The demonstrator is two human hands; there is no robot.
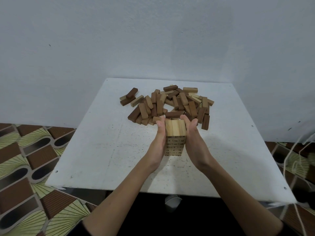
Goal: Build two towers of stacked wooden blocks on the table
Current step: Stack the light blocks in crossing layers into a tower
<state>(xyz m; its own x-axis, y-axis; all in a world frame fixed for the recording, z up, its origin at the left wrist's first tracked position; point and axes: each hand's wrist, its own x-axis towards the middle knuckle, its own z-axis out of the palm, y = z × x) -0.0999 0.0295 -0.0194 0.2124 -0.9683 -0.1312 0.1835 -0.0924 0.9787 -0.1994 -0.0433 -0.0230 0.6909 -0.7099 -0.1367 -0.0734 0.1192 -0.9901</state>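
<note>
A tower of light wooden blocks [175, 133] stands upright near the middle of the white table [95, 150], several layers high, its top layer made of three blocks side by side. My left hand [159, 142] presses flat against the tower's left side with straight fingers. My right hand [194, 140] presses flat against its right side the same way. Behind the tower lies a loose pile of light and dark wooden blocks [170, 104].
A few stray blocks [130, 98] lie apart at the pile's left, and a dark one [205, 122] at its right. A grey wall rises behind the table. Patterned floor shows on both sides, and thin cords [289, 155] hang off the right edge.
</note>
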